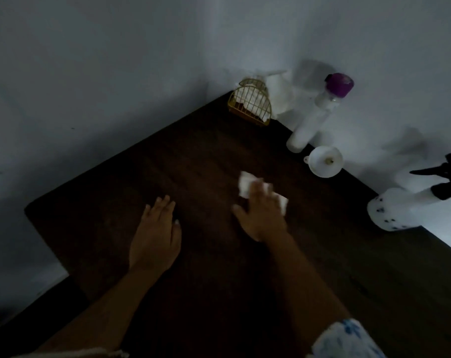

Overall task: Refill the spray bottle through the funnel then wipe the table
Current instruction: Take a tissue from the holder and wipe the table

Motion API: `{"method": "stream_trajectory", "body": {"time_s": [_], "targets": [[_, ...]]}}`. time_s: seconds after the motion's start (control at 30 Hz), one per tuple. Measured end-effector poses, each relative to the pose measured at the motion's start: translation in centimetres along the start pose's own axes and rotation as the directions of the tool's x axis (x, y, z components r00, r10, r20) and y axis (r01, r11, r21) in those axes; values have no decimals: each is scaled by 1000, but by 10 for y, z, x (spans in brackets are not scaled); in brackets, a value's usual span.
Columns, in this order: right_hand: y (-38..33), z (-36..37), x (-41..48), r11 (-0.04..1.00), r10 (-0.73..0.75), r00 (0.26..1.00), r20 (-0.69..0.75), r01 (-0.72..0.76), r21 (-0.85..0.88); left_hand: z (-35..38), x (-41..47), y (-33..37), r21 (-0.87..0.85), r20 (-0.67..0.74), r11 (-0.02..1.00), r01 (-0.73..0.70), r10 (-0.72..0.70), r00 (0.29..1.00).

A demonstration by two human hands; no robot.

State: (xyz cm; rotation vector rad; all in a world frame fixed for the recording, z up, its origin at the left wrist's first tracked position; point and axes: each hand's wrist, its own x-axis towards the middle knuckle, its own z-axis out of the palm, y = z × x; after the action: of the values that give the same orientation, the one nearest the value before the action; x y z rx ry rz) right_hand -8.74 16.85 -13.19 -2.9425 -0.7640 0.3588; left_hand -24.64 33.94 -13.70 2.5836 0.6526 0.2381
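In the lower middle of the frame, the left hand (156, 236) is laid flat and open on the dark brown wooden table (95, 215), fingers together. To its right, the right hand (263, 215) is spread open and pressed on a crumpled white tissue (245, 186). At the right edge, the white spray bottle with black trigger (397, 210) is seen; the white plastic funnel (325, 161) lies above it.

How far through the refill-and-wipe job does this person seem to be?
The refill looks finished: the spray bottle stands with its black trigger head on, and the funnel lies apart beside the purple-capped bottle. Wiping is in hand: the right hand presses a white tissue flat on the dark table, while the left hand rests open. How much table remains is unclear.
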Motion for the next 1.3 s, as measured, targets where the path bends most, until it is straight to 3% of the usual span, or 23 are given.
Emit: {"method": "stream_trajectory", "body": {"time_s": [0.1,0.17,0.33,0.43,0.5,0.6,0.77,0.83,0.9,0.97,1.07,1.17,1.23,1.3], "targets": [[36,-3,-65,991,129,992,1,-129,22,4,-19,6,112,61,993,-46,39,997],[17,15,-115,992,111,994,12,-112,66,7,-28,14,139,72,990,-33,23,997],[-76,53,-173,956,-288,957,-28,289,57,17,-50,33,101,127,985,-137,123,984],[-81,38,-130,909,-408,912,-35,409,80,12,-54,34,-95,84,995,-38,46,995],[-57,26,-100,942,-331,944,16,329,71,13,-58,35,-109,58,994,-21,27,998],[-5,13,-87,995,-82,996,16,81,58,14,-67,38,-2,114,997,-75,75,991],[19,18,-161,992,100,995,-8,-99,73,14,-78,46,-4,118,1000,-22,22,993],[-9,25,-197,990,72,997,-3,-71,120,15,-86,54,-84,60,996,9,-4,998],[-42,35,-211,983,-86,994,66,74,168,18,-91,64,-203,36,979,8,-1,999],[-59,42,-204,965,-245,965,92,234,120,21,-90,81,-307,42,951,-35,50,998],[-42,36,-165,928,-360,927,103,367,-59,21,-82,100,-374,-22,921,-109,109,994],[-7,20,-139,958,-277,957,90,282,-49,19,-82,109,-366,-70,925,-99,79,994],[19,12,-136,988,-147,988,51,145,45,21,-91,109,-353,-21,934,-49,44,999],[42,5,-153,993,-114,993,23,113,46,19,-105,108,-311,30,950,-20,31,999]]}}
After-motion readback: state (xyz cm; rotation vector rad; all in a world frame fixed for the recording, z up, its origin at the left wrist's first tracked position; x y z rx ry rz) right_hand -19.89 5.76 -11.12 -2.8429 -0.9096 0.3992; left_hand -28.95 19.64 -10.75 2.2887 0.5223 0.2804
